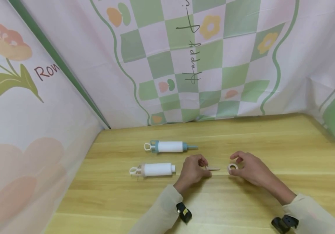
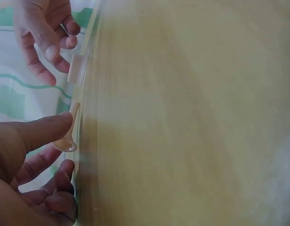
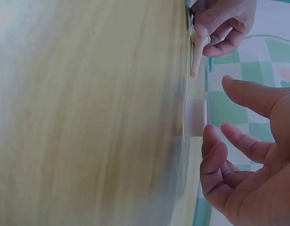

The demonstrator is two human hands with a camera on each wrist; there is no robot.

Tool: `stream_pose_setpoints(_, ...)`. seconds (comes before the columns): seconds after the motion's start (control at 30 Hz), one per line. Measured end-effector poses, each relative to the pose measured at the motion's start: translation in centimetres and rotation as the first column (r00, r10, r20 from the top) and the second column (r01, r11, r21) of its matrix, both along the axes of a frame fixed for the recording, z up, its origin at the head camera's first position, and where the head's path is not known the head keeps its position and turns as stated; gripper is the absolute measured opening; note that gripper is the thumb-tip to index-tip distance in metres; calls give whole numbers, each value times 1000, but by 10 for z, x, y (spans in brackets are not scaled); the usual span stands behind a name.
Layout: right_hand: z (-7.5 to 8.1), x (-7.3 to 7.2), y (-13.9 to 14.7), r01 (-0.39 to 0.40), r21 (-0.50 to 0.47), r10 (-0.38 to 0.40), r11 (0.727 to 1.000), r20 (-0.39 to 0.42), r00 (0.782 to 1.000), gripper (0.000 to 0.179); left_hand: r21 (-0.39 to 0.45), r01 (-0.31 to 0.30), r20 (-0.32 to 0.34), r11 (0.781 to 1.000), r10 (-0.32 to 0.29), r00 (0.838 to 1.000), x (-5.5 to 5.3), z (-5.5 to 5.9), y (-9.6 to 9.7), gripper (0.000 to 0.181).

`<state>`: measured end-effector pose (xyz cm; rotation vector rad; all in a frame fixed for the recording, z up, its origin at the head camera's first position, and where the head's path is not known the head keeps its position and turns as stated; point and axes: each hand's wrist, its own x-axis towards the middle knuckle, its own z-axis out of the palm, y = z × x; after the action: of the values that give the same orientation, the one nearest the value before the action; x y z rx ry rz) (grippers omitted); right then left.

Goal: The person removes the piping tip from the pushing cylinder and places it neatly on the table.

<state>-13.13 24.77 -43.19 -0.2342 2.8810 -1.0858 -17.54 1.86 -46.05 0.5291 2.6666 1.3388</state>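
Nearest me, along the bottom of my head view, I have two cream fabric sleeves (image 1: 161,208), with small black devices (image 1: 184,213) at the wrists. Just beyond, at lower centre, the left hand (image 1: 192,169) pinches a pale beige, funnel-shaped nozzle (image 1: 214,168) between thumb and fingers, a narrow grip, its thin end pointing right. Right of centre I see the right hand (image 1: 248,167), thumb and fingers spread wide beside a short, pale beige ring (image 1: 229,167); I can't tell whether the thumb touches it. From the right wrist, the ring stands on its edge, just beside the fingertips.

Left of the left hand, I make out a white cylinder pump with a beige collar and loop handle (image 1: 157,169), lying flat. Farther back lies a white cylinder pump with teal ends and a thin teal nozzle (image 1: 170,146). Both rest on the yellow wood-grain table (image 1: 272,139). Behind it, across the top, I get a white cloth backdrop with green checks (image 1: 182,61).
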Motion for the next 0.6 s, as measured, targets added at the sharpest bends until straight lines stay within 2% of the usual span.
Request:
stream_pose_setpoints(0.37, 6, 1, -4, 23, 10, -23, 1000, -17, 1000, 54, -55, -8, 1, 998, 8, 1000, 1, 7, -2, 32)
stream_pose_setpoints(0.6, 10, 0, -5, 37, 16, -36, 999, -19, 999, 53, -138, -38, -62, 990, 30, 998, 8, 20, 0, 39)
